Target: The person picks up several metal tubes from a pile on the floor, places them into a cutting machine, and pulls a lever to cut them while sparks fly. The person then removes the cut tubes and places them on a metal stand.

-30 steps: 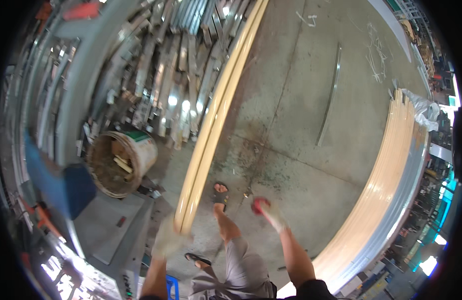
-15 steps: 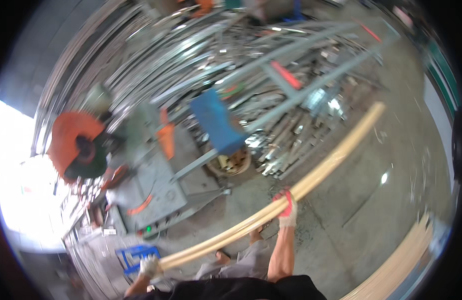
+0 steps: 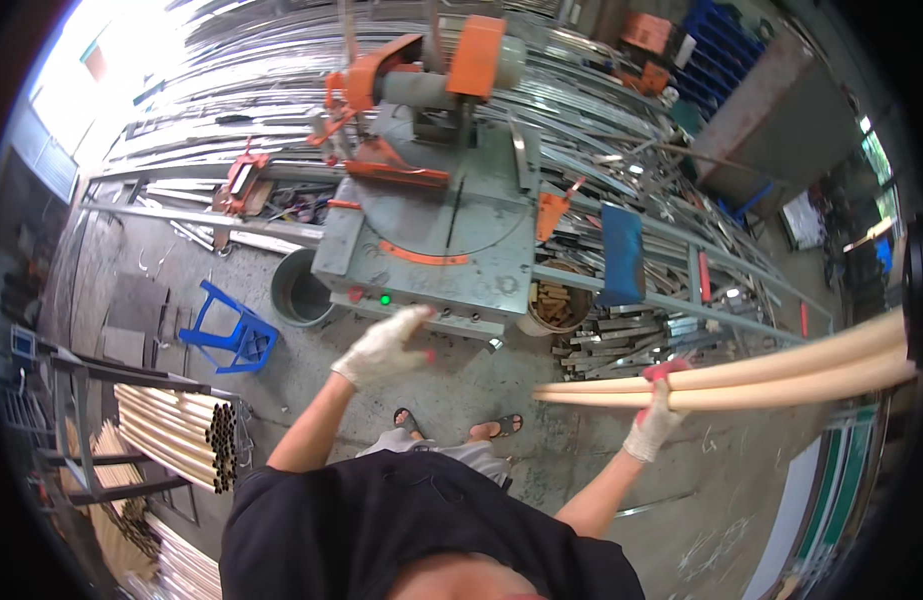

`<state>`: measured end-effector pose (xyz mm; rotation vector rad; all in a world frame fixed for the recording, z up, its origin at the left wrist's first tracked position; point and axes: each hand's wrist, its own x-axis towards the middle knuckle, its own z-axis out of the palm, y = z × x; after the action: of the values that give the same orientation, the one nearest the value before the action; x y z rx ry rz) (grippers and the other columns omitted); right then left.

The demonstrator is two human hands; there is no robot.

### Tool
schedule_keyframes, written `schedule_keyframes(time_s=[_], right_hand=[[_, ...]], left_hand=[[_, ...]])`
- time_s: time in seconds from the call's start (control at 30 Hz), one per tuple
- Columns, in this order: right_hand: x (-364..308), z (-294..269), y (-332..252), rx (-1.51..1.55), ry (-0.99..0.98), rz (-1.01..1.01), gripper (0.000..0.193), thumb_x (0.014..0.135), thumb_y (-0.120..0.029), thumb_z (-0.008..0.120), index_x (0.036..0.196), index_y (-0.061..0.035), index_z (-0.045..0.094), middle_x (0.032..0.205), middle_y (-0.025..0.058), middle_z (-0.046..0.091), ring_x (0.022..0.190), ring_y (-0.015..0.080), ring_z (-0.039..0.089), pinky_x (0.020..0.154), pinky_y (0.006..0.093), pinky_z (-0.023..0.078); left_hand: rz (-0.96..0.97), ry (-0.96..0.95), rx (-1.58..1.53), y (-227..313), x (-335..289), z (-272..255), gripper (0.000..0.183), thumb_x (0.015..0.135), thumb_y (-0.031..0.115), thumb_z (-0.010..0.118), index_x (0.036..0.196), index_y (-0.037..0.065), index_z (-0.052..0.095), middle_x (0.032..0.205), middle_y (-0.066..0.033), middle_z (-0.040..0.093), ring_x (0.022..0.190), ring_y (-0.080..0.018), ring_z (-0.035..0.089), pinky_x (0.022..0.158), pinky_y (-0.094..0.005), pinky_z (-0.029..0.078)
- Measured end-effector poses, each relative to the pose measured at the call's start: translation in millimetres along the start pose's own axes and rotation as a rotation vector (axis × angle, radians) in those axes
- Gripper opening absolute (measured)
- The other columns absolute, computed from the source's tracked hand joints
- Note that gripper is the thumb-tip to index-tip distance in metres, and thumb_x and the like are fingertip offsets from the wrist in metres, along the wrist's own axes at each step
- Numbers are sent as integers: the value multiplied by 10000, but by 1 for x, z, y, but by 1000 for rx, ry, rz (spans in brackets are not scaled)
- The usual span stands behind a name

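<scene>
Two long pale yellow poles [image 3: 771, 385] stretch from mid-view out to the right. My right hand [image 3: 663, 392], in a whitish glove with pink-red fingers, wraps round them near their left part. My left hand [image 3: 389, 345], gloved alike, holds nothing; its fingers are apart, close to the front edge of the saw table. That grey table [image 3: 421, 230] carries an orange and grey cut-off saw [image 3: 451, 80], and a green light [image 3: 385, 299] glows on its front panel. Whether the left fingertips touch the panel I cannot tell.
A dark bucket [image 3: 303, 290] and a blue stool [image 3: 231, 335] stand left of the saw. Bundled yellow tubes [image 3: 171, 425] lie on a rack at lower left. Right of the saw are a bin of offcuts [image 3: 556, 310], a blue-topped support [image 3: 622, 255] and metal rails [image 3: 681, 235].
My view has swung left and squared up to the saw. My left hand has let go of the poles and moved to the saw's front; my right hand still grips them, now off to the right.
</scene>
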<state>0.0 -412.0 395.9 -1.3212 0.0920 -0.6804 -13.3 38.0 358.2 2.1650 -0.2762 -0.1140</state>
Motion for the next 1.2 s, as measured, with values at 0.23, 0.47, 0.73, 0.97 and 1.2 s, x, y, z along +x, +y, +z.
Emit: schedule_keyframes(time_s=[0.23,0.47,0.73,0.97,1.2], right_hand=[[-101,137,33,-832,-472,-469,318,772,-8,720,1078,-75,661,953,105,719,850,312,696,799,430,545],[-92,196,95,-1073,-866,-649,185,867,-120,666,1051,-108,647,918,80,703,878,285,682,814,409,512],[35,237,284,-1303,-1035,-634,109,957,-185,565,1041,-163,630,987,43,691,990,222,666,922,385,461],[115,276,396,-1405,-836,-580,181,910,-111,525,1025,-117,664,998,119,672,993,315,640,913,458,477],[87,330,365,-1603,-438,-166,946,632,-223,923,1446,-42,477,1517,289,449,1383,437,471,1163,448,393]], left_hand=[[222,725,-496,-6,-106,-247,838,1012,643,460,1546,-1,418,1512,-169,525,1353,-320,549,1111,-446,466],[41,904,-1381,-200,-133,-386,1222,842,846,558,1611,-38,208,1590,-263,370,1454,-412,399,1252,-523,285],[-183,1175,-1338,-432,-116,-344,609,898,466,776,1331,92,568,1341,-126,649,1256,-421,601,1128,-604,438],[-137,785,-1494,-506,-23,-319,633,935,501,680,1382,62,590,1376,-165,635,1318,-357,565,1171,-538,407],[-86,976,-1607,-540,134,-303,426,891,434,806,1102,114,621,1132,-101,677,1097,-349,644,1055,-541,493]])
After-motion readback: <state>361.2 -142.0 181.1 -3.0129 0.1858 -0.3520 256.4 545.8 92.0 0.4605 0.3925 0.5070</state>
